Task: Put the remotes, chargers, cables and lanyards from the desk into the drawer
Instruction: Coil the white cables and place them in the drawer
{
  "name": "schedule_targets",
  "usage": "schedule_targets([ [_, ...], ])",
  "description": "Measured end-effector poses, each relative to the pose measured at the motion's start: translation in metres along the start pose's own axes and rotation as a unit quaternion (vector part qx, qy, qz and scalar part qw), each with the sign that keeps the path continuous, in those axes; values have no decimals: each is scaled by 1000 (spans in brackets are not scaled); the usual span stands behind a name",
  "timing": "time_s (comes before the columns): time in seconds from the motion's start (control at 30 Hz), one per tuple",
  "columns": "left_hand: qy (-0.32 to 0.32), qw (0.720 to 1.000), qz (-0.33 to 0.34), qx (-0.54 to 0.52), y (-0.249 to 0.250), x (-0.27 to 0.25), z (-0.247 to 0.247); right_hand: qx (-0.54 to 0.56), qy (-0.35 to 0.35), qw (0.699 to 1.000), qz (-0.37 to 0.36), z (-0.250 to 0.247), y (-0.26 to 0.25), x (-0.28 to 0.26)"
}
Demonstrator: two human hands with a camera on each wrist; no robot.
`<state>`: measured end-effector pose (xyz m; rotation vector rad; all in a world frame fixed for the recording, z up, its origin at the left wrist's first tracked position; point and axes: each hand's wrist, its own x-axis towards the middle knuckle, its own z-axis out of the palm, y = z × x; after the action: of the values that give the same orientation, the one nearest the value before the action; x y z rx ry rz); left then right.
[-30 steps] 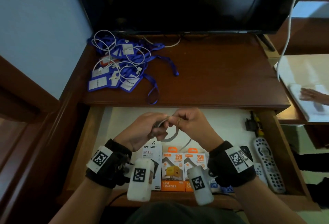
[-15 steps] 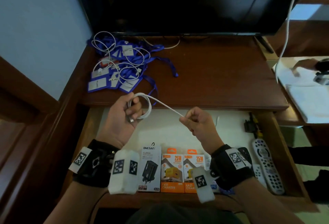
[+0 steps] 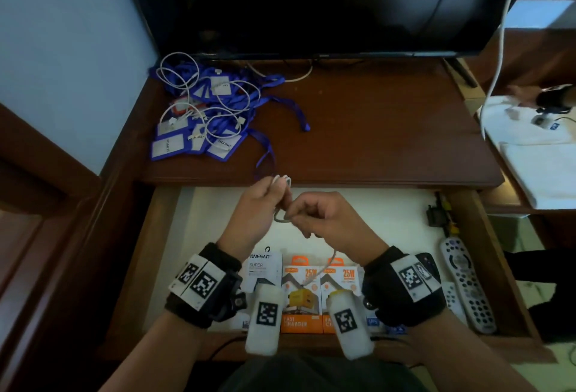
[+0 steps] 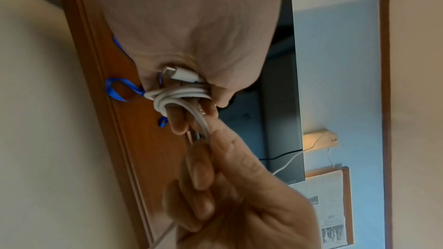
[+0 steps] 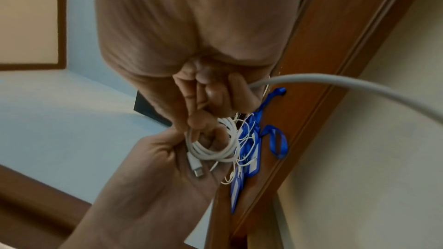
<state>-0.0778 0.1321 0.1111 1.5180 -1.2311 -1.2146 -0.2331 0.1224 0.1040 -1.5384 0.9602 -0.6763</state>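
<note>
Above the open drawer (image 3: 174, 235) my left hand (image 3: 258, 207) holds a small coil of white cable (image 3: 282, 183) (image 4: 182, 96) (image 5: 210, 149), with one plug sticking out of the fist. My right hand (image 3: 324, 217) pinches the cable's free run right beside the coil; the loose tail (image 5: 359, 86) hangs down toward the charger boxes (image 3: 318, 295). A heap of blue lanyards (image 3: 218, 111) tangled with thin white cables (image 3: 180, 73) lies on the desk's (image 3: 374, 130) back left. Remotes (image 3: 467, 285) lie in the drawer's right side.
A dark monitor (image 3: 311, 2) stands at the back of the desk. A black plug (image 3: 434, 214) lies in the drawer's right back corner. To the right, another person's hand (image 3: 526, 95) is over a white surface (image 3: 545, 167), and a white cord (image 3: 498, 48) hangs there.
My right hand has come left and up to the coil, so the stretched length of cable is now wound in. My left hand has shifted right, over the drawer's middle.
</note>
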Motion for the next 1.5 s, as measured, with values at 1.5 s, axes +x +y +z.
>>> schedule_targets([
  [1.5,-45,851,-160,-498,-9,4,-13,101,106,988,56,3,18,-3],
])
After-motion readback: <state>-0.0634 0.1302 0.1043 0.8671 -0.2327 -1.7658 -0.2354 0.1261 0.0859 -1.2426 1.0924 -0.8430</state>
